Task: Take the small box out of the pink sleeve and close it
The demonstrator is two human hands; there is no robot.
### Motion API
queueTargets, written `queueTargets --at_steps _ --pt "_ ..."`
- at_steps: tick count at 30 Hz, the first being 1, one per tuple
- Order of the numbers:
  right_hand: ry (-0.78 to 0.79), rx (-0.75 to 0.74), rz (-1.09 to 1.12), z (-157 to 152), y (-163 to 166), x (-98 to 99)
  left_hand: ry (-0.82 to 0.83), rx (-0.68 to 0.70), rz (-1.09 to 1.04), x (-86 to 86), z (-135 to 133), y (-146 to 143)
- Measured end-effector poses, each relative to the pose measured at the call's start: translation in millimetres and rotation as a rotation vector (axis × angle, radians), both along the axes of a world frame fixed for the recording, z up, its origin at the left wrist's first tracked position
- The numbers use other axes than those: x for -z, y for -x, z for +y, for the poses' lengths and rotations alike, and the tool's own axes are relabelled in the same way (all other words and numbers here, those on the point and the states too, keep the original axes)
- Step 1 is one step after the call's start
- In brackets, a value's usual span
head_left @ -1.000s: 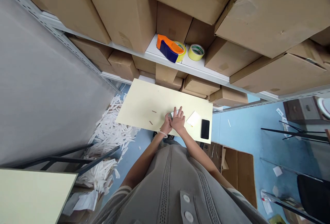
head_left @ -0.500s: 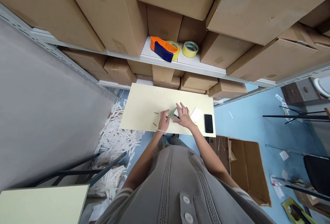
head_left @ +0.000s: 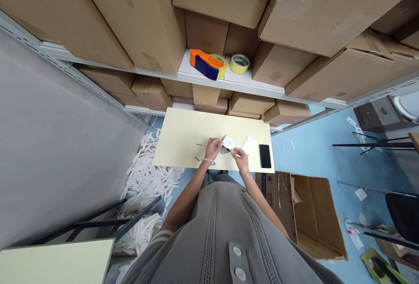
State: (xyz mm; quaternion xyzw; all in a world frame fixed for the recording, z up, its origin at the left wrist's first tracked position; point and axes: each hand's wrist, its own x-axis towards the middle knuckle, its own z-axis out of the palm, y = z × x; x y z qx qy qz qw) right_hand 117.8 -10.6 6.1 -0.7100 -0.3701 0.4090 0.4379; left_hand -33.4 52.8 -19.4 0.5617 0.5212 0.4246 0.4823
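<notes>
Now | left hand (head_left: 213,148), right hand (head_left: 240,158) pinch small white box (head_left: 228,143) (contents hidden) | over table (head_left: 183,133)

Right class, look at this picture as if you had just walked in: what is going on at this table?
A person in a grey top stands at a pale yellow table set against shelves of cardboard boxes. Both hands meet over a small white card, which lies on something greenish: the left hand is at its left edge and the right hand at its near right side. Beside them lie a white slip of paper and a black phone. On the shelf above sit an orange and blue tape dispenser and a yellow tape roll.
</notes>
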Motion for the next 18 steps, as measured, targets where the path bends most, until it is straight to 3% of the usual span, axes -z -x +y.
queueTargets --at_steps 6,18 --pt "0.029 0.138 0.241 9.3 10.5 0.4 -0.013 0.005 0.003 2.1 3.7 3.5" --pt "0.018 0.078 0.069 9.8 13.1 7.7 -0.004 -0.009 0.035 0.5 0.0 6.0"
